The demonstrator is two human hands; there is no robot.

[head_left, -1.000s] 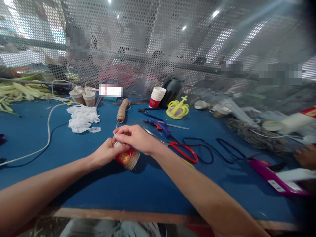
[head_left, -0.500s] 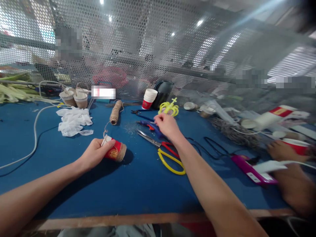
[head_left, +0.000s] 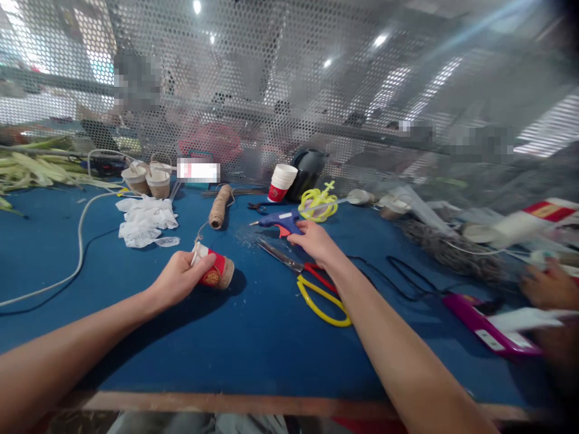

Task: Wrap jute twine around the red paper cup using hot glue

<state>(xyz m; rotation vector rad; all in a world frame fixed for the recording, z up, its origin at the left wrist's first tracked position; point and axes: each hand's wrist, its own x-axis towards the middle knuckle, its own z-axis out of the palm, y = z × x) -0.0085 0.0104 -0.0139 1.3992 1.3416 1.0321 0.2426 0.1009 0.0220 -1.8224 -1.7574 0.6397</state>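
My left hand (head_left: 183,278) is closed around a red paper cup (head_left: 216,269) tipped on its side, with brown twine wrapped around its lower end. A strand of twine runs from the cup to a twine roll (head_left: 220,208) lying behind it. In my right hand (head_left: 314,240) is a blue glue gun (head_left: 283,219) with a red trigger, its nozzle pointing left and a glue stick out of its back. Scissors (head_left: 323,298) with red and yellow handles lie under my right wrist. Dark pliers (head_left: 262,207) rest behind the glue gun.
Stacked paper cups (head_left: 281,181), a dark kettle (head_left: 310,172) and a yellow crown-shaped piece (head_left: 319,204) stand at the back. White gloves (head_left: 147,220) and twine-wrapped cups (head_left: 158,182) are on the left. A purple power strip (head_left: 488,325) lies right, near another person's hand (head_left: 552,283).
My right hand has taken hold of the glue gun and lifted it off the table, turning it level. My left hand still holds the cup. The view has shifted slightly left.
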